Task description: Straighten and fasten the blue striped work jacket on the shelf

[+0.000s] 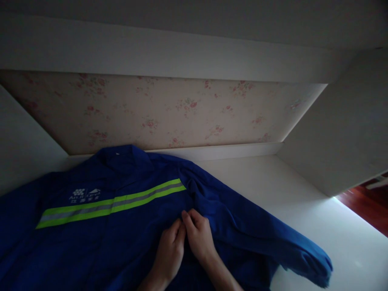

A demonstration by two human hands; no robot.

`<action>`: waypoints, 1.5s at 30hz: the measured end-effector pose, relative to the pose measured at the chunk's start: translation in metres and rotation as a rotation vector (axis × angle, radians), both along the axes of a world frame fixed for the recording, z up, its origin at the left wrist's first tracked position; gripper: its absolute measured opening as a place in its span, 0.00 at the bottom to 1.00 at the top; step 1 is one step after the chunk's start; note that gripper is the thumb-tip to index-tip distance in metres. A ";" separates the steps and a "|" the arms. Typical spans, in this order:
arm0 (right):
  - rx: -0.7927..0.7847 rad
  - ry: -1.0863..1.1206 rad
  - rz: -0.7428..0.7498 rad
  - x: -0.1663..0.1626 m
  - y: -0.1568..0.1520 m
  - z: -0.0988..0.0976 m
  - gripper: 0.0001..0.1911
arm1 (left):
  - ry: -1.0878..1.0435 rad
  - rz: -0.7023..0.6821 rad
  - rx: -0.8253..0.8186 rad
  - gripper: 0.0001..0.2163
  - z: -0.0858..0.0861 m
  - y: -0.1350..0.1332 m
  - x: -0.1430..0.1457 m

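Note:
A blue work jacket with a yellow-green and grey reflective stripe and a white logo lies spread on a white surface. Its collar points toward the back wall and one sleeve stretches out to the right. My left hand and my right hand rest side by side on the jacket's middle, just below the stripe's right end. Both hands have their fingers curled and pinched on the blue fabric, fingertips touching each other.
A wall with floral wallpaper stands behind the surface, under a white overhang. A white side panel closes the right. Red-brown floor shows past the surface's right edge.

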State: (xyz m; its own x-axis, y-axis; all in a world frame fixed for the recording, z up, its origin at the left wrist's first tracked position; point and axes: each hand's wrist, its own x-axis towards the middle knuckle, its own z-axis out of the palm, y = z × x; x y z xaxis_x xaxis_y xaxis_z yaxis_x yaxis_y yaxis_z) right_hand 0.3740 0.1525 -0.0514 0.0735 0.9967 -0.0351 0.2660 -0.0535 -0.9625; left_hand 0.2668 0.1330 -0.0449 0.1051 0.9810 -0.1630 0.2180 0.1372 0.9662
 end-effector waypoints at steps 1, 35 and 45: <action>0.002 0.003 0.000 0.000 0.000 0.000 0.22 | 0.000 -0.002 -0.004 0.18 0.000 0.000 0.000; 0.000 -0.026 -0.004 0.001 0.001 0.000 0.21 | 0.028 -0.007 0.029 0.18 -0.007 0.001 -0.001; 0.004 -0.028 0.000 -0.001 0.000 0.001 0.22 | 0.049 0.002 0.031 0.17 -0.006 0.001 0.000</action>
